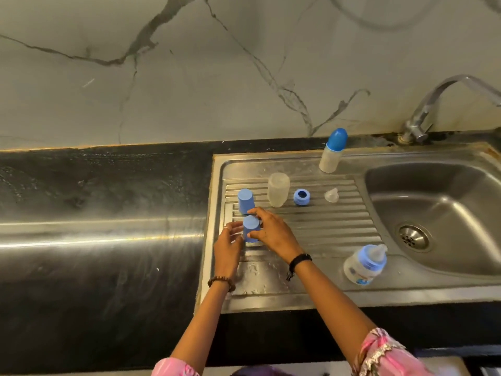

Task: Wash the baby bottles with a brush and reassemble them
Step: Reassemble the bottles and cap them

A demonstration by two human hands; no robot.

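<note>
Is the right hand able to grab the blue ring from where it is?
Probably yes. The right hand is busy holding a blue cap, but the blue ring lies uncovered on the drainboard, nothing between.
</note>
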